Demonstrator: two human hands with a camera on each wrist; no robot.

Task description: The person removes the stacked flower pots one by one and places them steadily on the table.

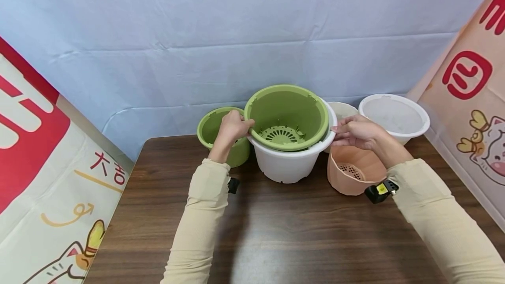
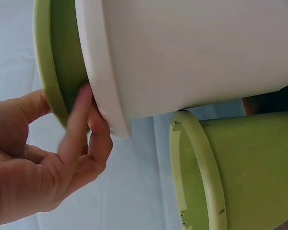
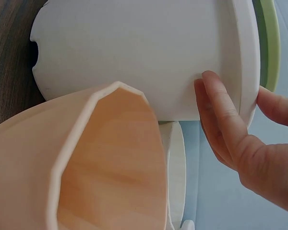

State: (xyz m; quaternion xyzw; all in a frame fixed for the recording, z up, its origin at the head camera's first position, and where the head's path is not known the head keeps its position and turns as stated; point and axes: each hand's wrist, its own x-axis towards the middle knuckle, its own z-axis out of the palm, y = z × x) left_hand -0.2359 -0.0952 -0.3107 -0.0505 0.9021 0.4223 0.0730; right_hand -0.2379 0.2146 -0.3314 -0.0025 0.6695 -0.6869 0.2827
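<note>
A large green flower pot (image 1: 289,113) sits tilted inside a large white flower pot (image 1: 285,165), its rim standing higher on the left. My left hand (image 1: 233,127) pinches the green pot's rim, thumb on the near side and fingers beneath; in the left wrist view its fingertips (image 2: 84,98) reach into the gap against the white rim. On the other side my right hand (image 1: 357,133) holds the white pot's rim, with the thumb at the rim and the fingers (image 3: 225,110) along the outer wall.
A smaller green pot (image 1: 238,154) stands left of the stack. To the right are an orange-pink faceted pot (image 1: 339,176), a cream pot (image 1: 341,109) partly hidden behind, and a white pot (image 1: 394,115). They stand along the back of a dark wooden table (image 1: 284,231), before a pale blue cloth (image 1: 221,69).
</note>
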